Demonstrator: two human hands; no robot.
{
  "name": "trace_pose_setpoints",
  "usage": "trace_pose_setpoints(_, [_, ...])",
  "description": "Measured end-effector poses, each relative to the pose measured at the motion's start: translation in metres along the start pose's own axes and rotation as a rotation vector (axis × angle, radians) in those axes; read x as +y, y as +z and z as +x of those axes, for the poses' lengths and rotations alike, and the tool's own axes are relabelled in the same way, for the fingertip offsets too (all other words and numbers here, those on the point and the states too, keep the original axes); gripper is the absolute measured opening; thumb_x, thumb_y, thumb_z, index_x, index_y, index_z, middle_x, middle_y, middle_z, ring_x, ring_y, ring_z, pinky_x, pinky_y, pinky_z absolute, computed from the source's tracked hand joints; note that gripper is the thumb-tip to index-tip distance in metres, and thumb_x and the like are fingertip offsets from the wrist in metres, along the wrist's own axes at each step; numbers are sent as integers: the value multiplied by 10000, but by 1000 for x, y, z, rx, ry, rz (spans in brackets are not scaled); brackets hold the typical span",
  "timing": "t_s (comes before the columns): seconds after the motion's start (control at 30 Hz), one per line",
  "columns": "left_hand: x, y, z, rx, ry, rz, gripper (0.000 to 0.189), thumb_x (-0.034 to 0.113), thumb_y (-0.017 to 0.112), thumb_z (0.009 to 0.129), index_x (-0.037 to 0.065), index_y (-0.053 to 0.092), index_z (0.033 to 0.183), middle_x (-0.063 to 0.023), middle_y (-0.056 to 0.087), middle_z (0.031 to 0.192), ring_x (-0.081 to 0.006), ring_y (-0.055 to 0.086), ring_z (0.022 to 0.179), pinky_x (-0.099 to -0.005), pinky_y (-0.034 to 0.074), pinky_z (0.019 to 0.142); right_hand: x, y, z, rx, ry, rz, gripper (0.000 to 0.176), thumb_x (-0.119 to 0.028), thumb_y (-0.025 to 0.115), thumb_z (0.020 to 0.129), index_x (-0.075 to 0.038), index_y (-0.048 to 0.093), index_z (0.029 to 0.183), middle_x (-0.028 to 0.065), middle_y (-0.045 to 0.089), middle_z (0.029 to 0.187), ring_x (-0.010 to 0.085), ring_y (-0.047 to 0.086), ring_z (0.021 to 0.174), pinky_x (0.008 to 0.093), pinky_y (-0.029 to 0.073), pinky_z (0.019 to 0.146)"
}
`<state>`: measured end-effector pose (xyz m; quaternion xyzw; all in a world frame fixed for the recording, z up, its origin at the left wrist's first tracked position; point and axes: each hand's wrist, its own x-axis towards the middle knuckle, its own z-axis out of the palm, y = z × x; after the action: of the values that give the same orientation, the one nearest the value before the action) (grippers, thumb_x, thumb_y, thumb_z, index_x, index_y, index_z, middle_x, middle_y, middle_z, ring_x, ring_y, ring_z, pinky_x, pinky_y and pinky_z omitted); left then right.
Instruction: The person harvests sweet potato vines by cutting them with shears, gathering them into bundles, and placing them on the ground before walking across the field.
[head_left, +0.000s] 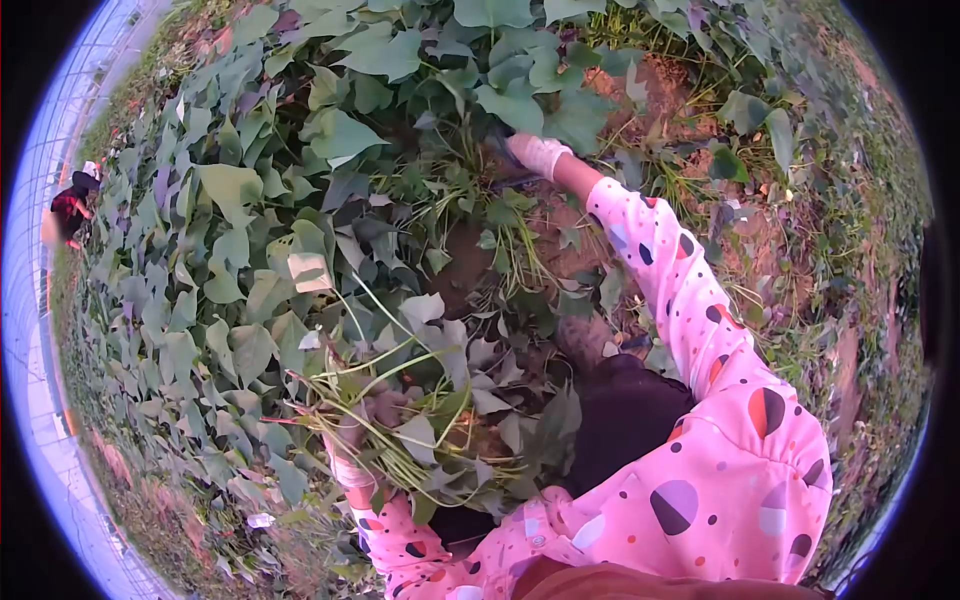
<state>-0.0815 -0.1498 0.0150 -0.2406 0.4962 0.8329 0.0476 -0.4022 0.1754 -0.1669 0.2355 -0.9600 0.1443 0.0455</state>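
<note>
Open soil (655,92) near right hand (537,154); room to pass low there. Dense leaves (230,190) block toward left edge of field (848,370); gathered stems (395,445) crowd left hand (347,438).

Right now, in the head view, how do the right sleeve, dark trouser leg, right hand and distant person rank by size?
Right sleeve
Dark trouser leg
Right hand and distant person: too alike to rank

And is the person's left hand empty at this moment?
No, the left hand is closed around a loose bundle of leafy green stems.
</note>
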Motion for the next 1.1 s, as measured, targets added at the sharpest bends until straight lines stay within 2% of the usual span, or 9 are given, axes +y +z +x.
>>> trace_pose_setpoints(0.03, [-1, -2, 5, -49, 36, 163, 281, 200, 623, 812, -37, 605, 963, -119, 610, 789, -214, 592, 713, -373, 509, 711, 61, 36, 0, 327, -170, -560, 258, -146, 442, 896, -15, 664, 895, 200, 667, 896, 325, 646, 881, 391, 505, 789])
trace_pose_setpoints(0.07, [-5, -8, 15, -100, 72, 327, 280, 205, 627, 811, -35, 610, 955, -117, 615, 787, -203, 599, 714, -371, 521, 681, 74, -1, 3, -283, 444, -207, 300, -239, 491, 876, -9, 669, 949, 220, 659, 959, 332, 626, 981, 405, 487, 824])
trace_pose_setpoints(0.13, [-25, -29, 36, -57, 125, 573, 319, 149, 670, 808, -26, 577, 1058, -85, 625, 897, -168, 610, 775, -302, 512, 722, 149, 40, -20, 149, 1002, 414, 572, -479, 623, 761, 34, 645, 1012, 194, 671, 867, 301, 643, 808, 387, 476, 751])
trace_pose_setpoints(0.23, [-74, -61, 68, -164, 280, 939, 273, 214, 594, 878, 17, 596, 1067, -101, 638, 980, -191, 633, 815, -313, 514, 733, 187, 69, -55, 55, 1130, 425, 648, -582, 600, 755, 25, 659, 978, 168, 661, 825, 279, 617, 757, 380, 471, 729])
trace_pose_setpoints(0.47, [-166, -89, 125, 24, 64, 706, 251, -14, 690, 736, -23, 608, 973, -54, 615, 877, -134, 559, 771, -281, 461, 708, 51, -32, -107, 469, 796, 779, 496, -477, 588, 852, -5, 630, 999, 122, 647, 791, 178, 567, 695, 321, 464, 675])
trace_pose_setpoints(0.53, [-161, -79, 133, 51, -203, 350, 240, -9, 662, 762, -25, 609, 996, -66, 631, 904, -137, 571, 766, -281, 467, 694, 8, -65, -105, 227, 698, 829, 466, -465, 598, 855, -5, 621, 928, 64, 611, 709, 132, 564, 636, 293, 464, 604])
trace_pose_setpoints(0.77, [-187, -88, 162, -81, -118, 859, 237, 119, 706, 769, -21, 645, 949, -80, 690, 850, -171, 612, 723, -284, 479, 712, -25, -18, 10, -444, 767, 1506, 477, -520, 449, 909, -93, 636, 810, 53, 676, 720, 106, 579, 481, 219, 367, 377])
trace_pose_setpoints(0.87, [-184, -86, 162, -135, -184, 936, 289, 46, 591, 829, -12, 587, 1112, -86, 677, 1016, -166, 637, 861, -254, 490, 772, 6, 21, 67, -187, 519, 375, 521, -486, 456, 857, -16, 680, 867, 178, 681, 899, 314, 658, 815, 384, 508, 700])
trace_pose_setpoints(1.1, [-202, -97, 180, -130, -253, 1722, 378, 283, 658, 823, 5, 600, 1072, -143, 679, 930, -243, 641, 820, -315, 482, 738, 80, -32, 86, -458, 615, 63, 558, -495, 435, 850, -27, 650, 1065, 166, 633, 1103, 333, 604, 1018, 397, 465, 873])
